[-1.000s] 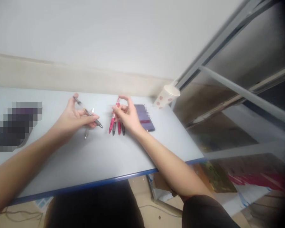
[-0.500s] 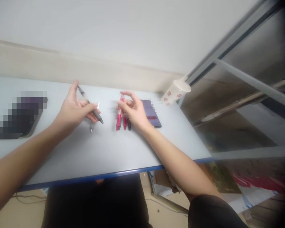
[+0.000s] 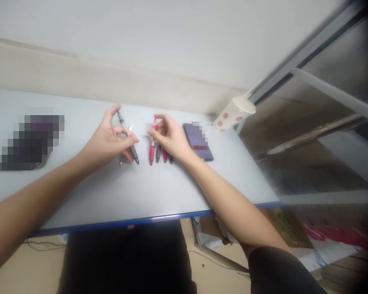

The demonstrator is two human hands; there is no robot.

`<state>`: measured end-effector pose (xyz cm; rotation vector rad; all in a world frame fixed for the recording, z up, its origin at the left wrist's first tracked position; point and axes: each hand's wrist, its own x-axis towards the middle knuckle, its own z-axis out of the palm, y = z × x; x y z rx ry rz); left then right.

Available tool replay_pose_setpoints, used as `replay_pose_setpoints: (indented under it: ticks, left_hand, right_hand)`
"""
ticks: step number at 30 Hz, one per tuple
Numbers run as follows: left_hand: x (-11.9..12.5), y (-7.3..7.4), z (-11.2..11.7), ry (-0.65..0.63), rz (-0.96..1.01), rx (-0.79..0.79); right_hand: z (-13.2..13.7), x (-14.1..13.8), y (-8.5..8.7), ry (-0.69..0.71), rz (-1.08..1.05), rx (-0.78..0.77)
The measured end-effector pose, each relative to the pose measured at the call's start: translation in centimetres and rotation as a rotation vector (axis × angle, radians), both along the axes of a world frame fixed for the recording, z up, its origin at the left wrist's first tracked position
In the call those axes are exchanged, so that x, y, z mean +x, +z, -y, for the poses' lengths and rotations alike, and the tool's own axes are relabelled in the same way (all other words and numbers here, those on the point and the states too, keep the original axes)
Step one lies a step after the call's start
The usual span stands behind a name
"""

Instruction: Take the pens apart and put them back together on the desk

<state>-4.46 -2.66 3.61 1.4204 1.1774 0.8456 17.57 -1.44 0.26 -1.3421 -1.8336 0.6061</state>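
My left hand grips a grey pen with a clear barrel, thumb on its side and index finger at its upper end. The pen slants, its tip toward me. A small shiny silver piece shows beside the left fingers, mostly hidden by them. My right hand is closed on a pink pen, a finger at its top and the thumb along its side. To the right of it, partly under the right hand, lie a second grey pen, another pink pen and a dark pen.
A dark phone lies right of my right hand. Behind it, a white paper cup with red patterns stands near the wall. A dark, pixelated object lies at the left. The table has a blue front edge; a metal-framed rack stands right.
My left hand has moved right with its grey pen, nearer the other pens. The pink pen in my right hand has shifted slightly left, uncovering a grey pen. The camera view has shifted a little.
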Motion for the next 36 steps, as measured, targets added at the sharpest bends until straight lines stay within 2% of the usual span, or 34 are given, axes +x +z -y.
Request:
replay_pose_setpoints:
  ticks: [4,7,13,17,18,22,26,28,31,33,36]
  left_hand:
    - [-0.2,-0.2,0.2,-0.043,0.011,0.006]
    - [-0.4,-0.2,0.2,-0.052,-0.009,0.026]
    - [-0.2,0.3,-0.2,0.036,0.029,0.056]
    - [-0.3,0.7,-0.1,0.11,0.107,0.085]
    - [-0.3,0.8,-0.1,0.128,0.118,0.102]
    - [-0.4,0.9,0.4,0.16,0.11,0.135]
    - [-0.5,0.6,0.7,0.169,0.025,0.126]
    - [-0.7,0.3,0.7,0.187,-0.089,0.246]
    - [-1.2,0.0,0.2,0.164,-0.317,0.583]
    - [-1.4,-0.1,-0.2,0.058,-0.43,0.741]
    - [-1.7,0.0,-0.7,-0.173,-0.511,0.812]
  right_hand:
    - [0.0,-0.2,-0.2,-0.028,0.428,0.112]
    - [0.4,0.1,0.1,-0.038,0.528,0.136]
    - [1.5,2.2,1.1,0.005,0.466,0.113]
    - [2.8,1.6,2.7,0.085,0.369,0.15]
    - [3.2,1.1,3.1,0.132,0.333,0.119]
    - [4.9,-1.0,4.0,0.23,0.169,-0.178]
    - [5.2,-1.4,3.5,0.259,0.062,-0.218]
    - [5.0,-1.0,3.3,0.256,-0.055,-0.2]
    - [4.7,-0.6,3.5,0.227,-0.235,-0.234]
    - [4.6,-0.4,3.9,0.23,-0.315,-0.307]
    - [4.4,-0.1,4.4,0.25,-0.338,-0.433]
